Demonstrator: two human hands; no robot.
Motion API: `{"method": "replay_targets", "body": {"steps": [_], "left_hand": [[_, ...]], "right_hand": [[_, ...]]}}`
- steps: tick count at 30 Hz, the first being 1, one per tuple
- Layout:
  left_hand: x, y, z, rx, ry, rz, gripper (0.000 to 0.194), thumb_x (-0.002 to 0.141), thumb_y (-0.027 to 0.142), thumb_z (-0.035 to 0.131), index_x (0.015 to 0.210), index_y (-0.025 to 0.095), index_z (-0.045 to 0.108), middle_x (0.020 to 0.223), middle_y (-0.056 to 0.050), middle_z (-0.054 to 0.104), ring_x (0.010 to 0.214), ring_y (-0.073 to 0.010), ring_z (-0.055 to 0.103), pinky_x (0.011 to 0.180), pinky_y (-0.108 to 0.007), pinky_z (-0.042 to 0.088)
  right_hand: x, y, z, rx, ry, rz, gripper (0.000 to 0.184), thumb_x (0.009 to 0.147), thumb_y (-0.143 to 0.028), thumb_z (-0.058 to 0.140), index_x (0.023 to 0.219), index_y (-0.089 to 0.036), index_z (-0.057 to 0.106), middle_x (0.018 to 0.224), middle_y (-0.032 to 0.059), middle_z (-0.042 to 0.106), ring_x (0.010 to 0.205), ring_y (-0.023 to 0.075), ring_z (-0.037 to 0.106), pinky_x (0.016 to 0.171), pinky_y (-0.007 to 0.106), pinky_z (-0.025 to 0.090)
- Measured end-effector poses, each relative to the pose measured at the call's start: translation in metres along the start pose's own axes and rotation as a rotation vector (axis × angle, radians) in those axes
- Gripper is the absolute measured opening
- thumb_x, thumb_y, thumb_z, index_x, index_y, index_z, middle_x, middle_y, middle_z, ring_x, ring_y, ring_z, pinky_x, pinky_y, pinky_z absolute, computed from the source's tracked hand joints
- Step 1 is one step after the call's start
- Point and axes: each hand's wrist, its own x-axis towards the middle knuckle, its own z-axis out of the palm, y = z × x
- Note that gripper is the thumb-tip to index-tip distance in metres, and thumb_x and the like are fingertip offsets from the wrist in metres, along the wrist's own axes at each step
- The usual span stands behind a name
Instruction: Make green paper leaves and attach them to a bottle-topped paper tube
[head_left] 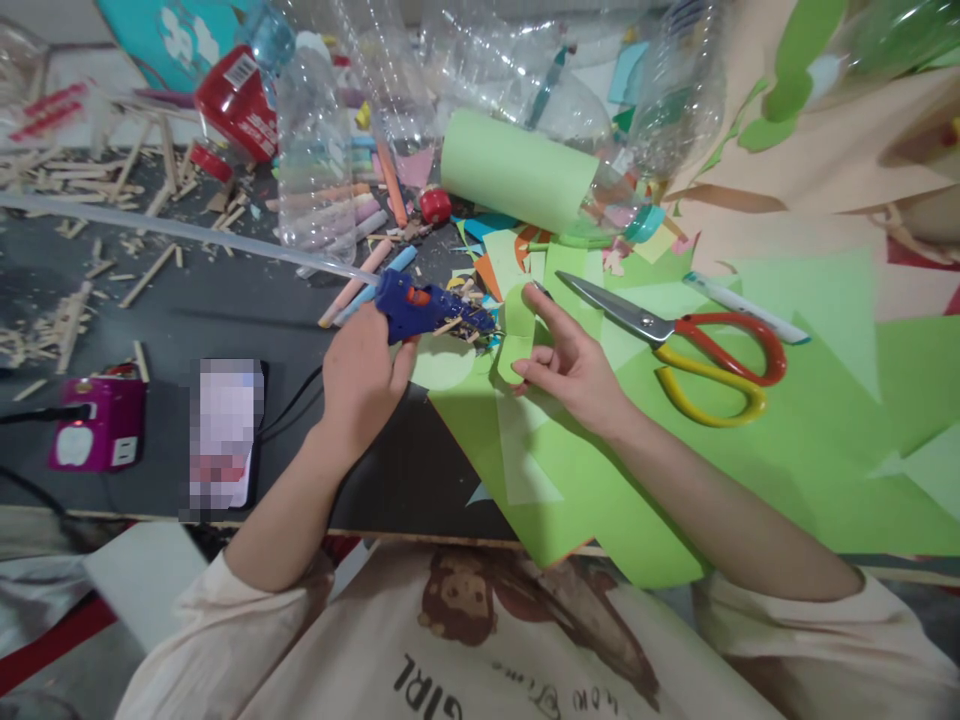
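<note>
My left hand is wrapped round a blue hot glue gun with an orange trigger. A long clear glue stick runs out of its back to the left. The gun's nozzle points right, at a small light-green paper cutout with rounded ends. My right hand has this cutout between thumb and fingers, its index finger stretched along the upper part. Beneath lie green paper sheets. Just right of my right hand rest scissors with red and yellow handles, blades apart.
Clear plastic bottles and a green-paper-wrapped bottle lie at the back. Broken wooden sticks cover the left. A phone and a purple power block with cables sit at front left. A white pen lies right.
</note>
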Motion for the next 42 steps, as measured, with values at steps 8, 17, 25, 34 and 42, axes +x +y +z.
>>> {"method": "replay_targets", "body": {"steps": [8, 17, 25, 34, 42], "left_hand": [[0.012, -0.001, -0.013, -0.022, 0.010, -0.089, 0.042, 0.084, 0.037, 0.052, 0.121, 0.018, 0.050, 0.115, -0.014, 0.063, 0.115, -0.0321, 0.060, 0.096, -0.045, 0.049], [0.015, -0.064, -0.079, 0.123, -0.001, -0.473, 0.041, 0.074, 0.051, 0.051, 0.104, 0.024, 0.053, 0.103, -0.009, 0.065, 0.103, -0.0356, 0.064, 0.079, -0.052, 0.047], [0.013, -0.145, -0.087, 0.087, 0.026, -0.448, 0.034, 0.072, 0.053, 0.060, 0.092, 0.026, 0.056, 0.107, 0.000, 0.069, 0.116, -0.0400, 0.058, 0.094, -0.057, 0.046], [0.029, -0.098, -0.096, 0.196, 0.038, -0.440, 0.047, 0.082, 0.061, 0.045, 0.109, 0.027, 0.064, 0.110, -0.005, 0.070, 0.109, -0.0382, 0.063, 0.098, -0.062, 0.047], [0.048, 0.024, -0.042, -0.035, -0.337, 0.378, 0.033, 0.090, 0.033, 0.048, 0.114, 0.019, 0.066, 0.121, -0.009, 0.070, 0.117, -0.0281, 0.062, 0.101, -0.045, 0.049]], "right_hand": [[0.001, -0.002, 0.000, 0.029, -0.004, 0.003, 0.085, 0.082, -0.040, 0.073, 0.153, -0.045, 0.027, 0.168, -0.0016, -0.005, 0.065, 0.0052, 0.055, 0.069, 0.029, 0.066], [0.001, -0.002, 0.002, 0.092, -0.007, 0.013, 0.085, 0.080, -0.037, 0.074, 0.152, -0.044, 0.030, 0.168, -0.0026, 0.002, 0.064, 0.0049, 0.052, 0.069, 0.028, 0.066], [0.001, -0.003, 0.001, 0.089, -0.003, 0.038, 0.088, 0.078, -0.040, 0.075, 0.152, -0.045, 0.028, 0.168, -0.0058, 0.000, 0.064, 0.0054, 0.049, 0.070, 0.030, 0.067], [0.000, -0.002, 0.001, 0.054, -0.012, 0.035, 0.088, 0.081, -0.039, 0.073, 0.153, -0.046, 0.024, 0.167, -0.0067, -0.009, 0.065, 0.0053, 0.052, 0.072, 0.031, 0.066], [0.000, 0.003, -0.002, -0.007, -0.007, -0.009, 0.080, 0.083, -0.042, 0.070, 0.152, -0.046, 0.029, 0.168, -0.0042, 0.000, 0.067, 0.0059, 0.056, 0.070, 0.030, 0.065]]}}
